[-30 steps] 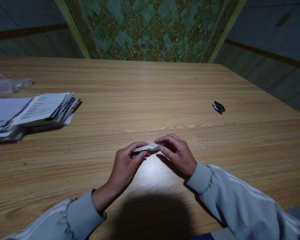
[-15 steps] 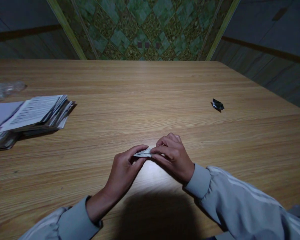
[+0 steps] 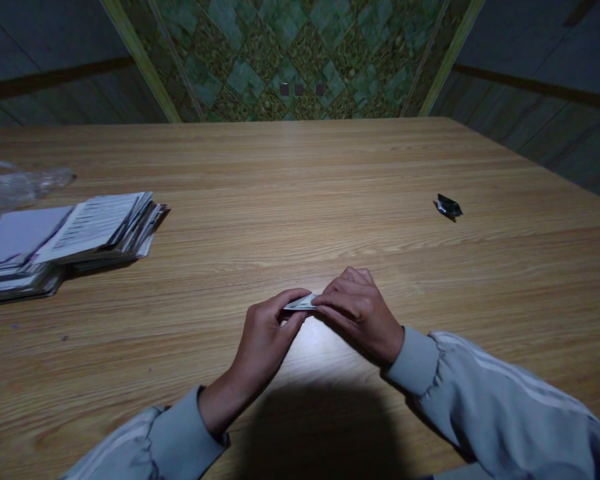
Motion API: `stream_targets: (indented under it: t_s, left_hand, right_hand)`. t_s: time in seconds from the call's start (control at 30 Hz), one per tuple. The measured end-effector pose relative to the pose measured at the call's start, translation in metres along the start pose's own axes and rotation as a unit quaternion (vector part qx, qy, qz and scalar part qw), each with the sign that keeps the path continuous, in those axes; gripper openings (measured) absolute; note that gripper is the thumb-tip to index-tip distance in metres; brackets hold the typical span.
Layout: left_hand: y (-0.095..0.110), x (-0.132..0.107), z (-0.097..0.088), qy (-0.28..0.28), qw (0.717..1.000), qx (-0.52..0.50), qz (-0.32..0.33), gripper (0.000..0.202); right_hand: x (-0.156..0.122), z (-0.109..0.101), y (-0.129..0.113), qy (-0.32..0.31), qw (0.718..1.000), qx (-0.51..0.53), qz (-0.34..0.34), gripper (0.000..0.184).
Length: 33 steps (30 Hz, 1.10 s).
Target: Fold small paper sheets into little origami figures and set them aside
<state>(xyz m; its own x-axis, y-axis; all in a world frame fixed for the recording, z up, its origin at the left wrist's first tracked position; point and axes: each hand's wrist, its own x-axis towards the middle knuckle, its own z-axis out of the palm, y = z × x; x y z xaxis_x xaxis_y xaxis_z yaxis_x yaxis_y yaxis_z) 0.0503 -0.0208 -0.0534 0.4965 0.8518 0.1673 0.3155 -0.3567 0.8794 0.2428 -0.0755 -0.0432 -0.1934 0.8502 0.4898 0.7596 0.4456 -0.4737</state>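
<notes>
A small folded piece of pale paper (image 3: 301,303) is held just above the wooden table (image 3: 300,200), near its front middle. My left hand (image 3: 265,337) pinches the paper's left end between thumb and fingers. My right hand (image 3: 361,310) is closed over the paper's right end, its fingers curled and pressed on the fold. Both wrists wear grey sleeves. Most of the paper is hidden between the fingertips.
A stack of printed paper sheets (image 3: 65,237) lies at the left. Clear crumpled plastic (image 3: 15,183) sits behind the stack. A small dark folded paper shape (image 3: 449,207) rests at the right. A green patterned floor shows beyond the table's far edge.
My right hand has slid left along the paper and curled over it, so less of the paper shows. The hands are closer together. The view has shifted slightly.
</notes>
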Motion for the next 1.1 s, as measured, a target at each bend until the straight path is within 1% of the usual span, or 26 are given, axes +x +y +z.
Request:
stream_targets:
  t_s: [0.13,0.3,0.4,0.47,0.53,0.6,0.67,0.7,0.77,0.8,0.83,0.87,0.93,1.0,1.07,1.1]
  left_hand:
    - [0.000,0.000,0.000,-0.010,1.000,0.007,0.014,0.020]
    - [0.000,0.000,0.000,-0.014,1.000,0.001,0.020,0.021]
    - [0.000,0.000,0.001,-0.013,1.000,-0.003,0.021,0.024]
    - [0.000,0.000,0.002,-0.008,1.000,-0.011,0.015,0.029]
    - [0.001,0.000,0.003,-0.001,0.999,-0.036,-0.002,0.034]
    - [0.003,0.000,0.003,0.000,0.997,-0.068,-0.020,0.038]
    - [0.004,-0.001,0.003,-0.001,0.995,-0.091,-0.030,0.037]
    - [0.004,-0.001,0.003,-0.002,0.995,-0.096,-0.031,0.036]
    - [0.002,-0.001,0.003,-0.006,0.995,-0.098,-0.032,0.035]
    - [0.001,-0.001,0.003,-0.009,0.995,-0.099,-0.032,0.035]
    - [-0.001,-0.001,0.003,-0.011,0.994,-0.101,-0.032,0.034]
    - [-0.002,-0.001,0.003,-0.012,0.994,-0.104,-0.031,0.034]
    - [-0.004,-0.001,0.003,-0.013,0.994,-0.109,-0.030,0.032]
    - [-0.005,-0.001,0.003,-0.015,0.993,-0.112,-0.027,0.030]
    - [-0.005,-0.001,0.003,-0.018,0.993,-0.116,-0.026,0.027]
    - [-0.005,-0.001,0.003,-0.020,0.992,-0.119,-0.026,0.026]
  right_hand:
    - [0.001,0.002,-0.003,-0.003,1.000,-0.016,0.006,0.019]
    - [0.001,0.003,-0.005,-0.011,0.998,-0.057,0.004,0.014]
    - [0.000,0.003,-0.005,-0.032,0.998,-0.050,0.027,0.013]
    - [0.000,0.002,-0.004,-0.044,0.997,-0.036,0.048,0.009]
    - [0.002,-0.001,-0.001,-0.038,0.997,-0.024,0.067,0.006]
    - [0.006,-0.007,0.006,-0.021,0.996,-0.023,0.086,0.008]
    - [0.012,-0.017,0.018,-0.008,0.993,-0.041,0.110,0.014]
    - [0.016,-0.024,0.025,-0.005,0.989,-0.060,0.134,0.015]
    - [0.024,-0.042,0.042,-0.010,0.970,-0.136,0.202,0.022]
    - [0.027,-0.052,0.051,-0.024,0.951,-0.192,0.242,0.025]
    - [0.031,-0.062,0.060,-0.041,0.923,-0.257,0.283,0.027]
    - [0.034,-0.072,0.070,-0.066,0.888,-0.324,0.319,0.028]
    - [0.039,-0.091,0.089,-0.066,0.853,-0.371,0.360,0.032]
    - [0.042,-0.105,0.109,-0.070,0.821,-0.404,0.398,0.028]
    - [0.044,-0.114,0.128,-0.073,0.788,-0.427,0.437,0.027]
    - [0.045,-0.117,0.137,-0.074,0.776,-0.434,0.451,0.027]
